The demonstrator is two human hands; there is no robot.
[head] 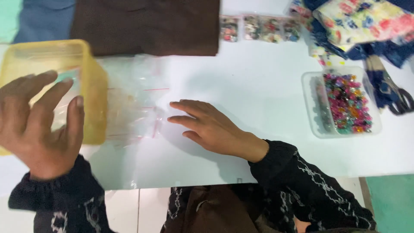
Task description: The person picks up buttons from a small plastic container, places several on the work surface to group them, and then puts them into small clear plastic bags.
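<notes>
My left hand (41, 125) hovers with fingers spread over a yellow translucent plastic container (92, 86) at the left of the white table (258, 86); it holds nothing that I can see. My right hand (211, 127) lies flat on the table, fingers apart, fingertips pointing left and nearly touching the edge of a pile of small clear zip bags (131, 108) with red seal lines. The bags lie beside the yellow container.
A clear tray (312, 105) of colourful beads stands at the right. Scissors (399, 97) and floral fabric (362, 19) lie at the far right. Brown cloth (146, 26) and small filled bags (258, 28) sit at the back.
</notes>
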